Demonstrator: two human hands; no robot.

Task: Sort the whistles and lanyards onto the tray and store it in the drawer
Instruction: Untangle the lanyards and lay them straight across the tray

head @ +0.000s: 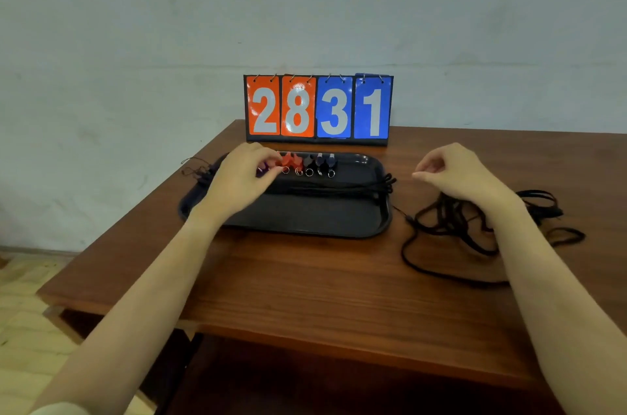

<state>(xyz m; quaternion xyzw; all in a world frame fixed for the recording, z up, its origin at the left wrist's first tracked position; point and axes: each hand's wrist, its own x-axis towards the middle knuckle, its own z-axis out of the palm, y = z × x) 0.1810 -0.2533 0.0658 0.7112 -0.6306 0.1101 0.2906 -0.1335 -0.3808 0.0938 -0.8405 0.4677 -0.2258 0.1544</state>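
Note:
A black tray (305, 217) lies on the wooden table. Along its far edge stands a row of whistles (310, 163), red on the left, dark ones on the right, each with a metal ring. Straightened black lanyards (339, 188) lie across the tray's middle, their ends hanging over both sides. My left hand (244, 177) is over the tray's left end and pinches a purple whistle (263, 167) at the left of the row. My right hand (458, 173) hovers right of the tray with curled fingers, holding nothing I can see, above a tangled heap of black lanyards (475, 231).
A flip scoreboard (319, 109) reading 28 and 31 stands behind the tray at the table's back edge. Thin lanyard ends (195, 168) trail off the tray's left side. The wall is close behind. The table's front edge (305, 343) is near me.

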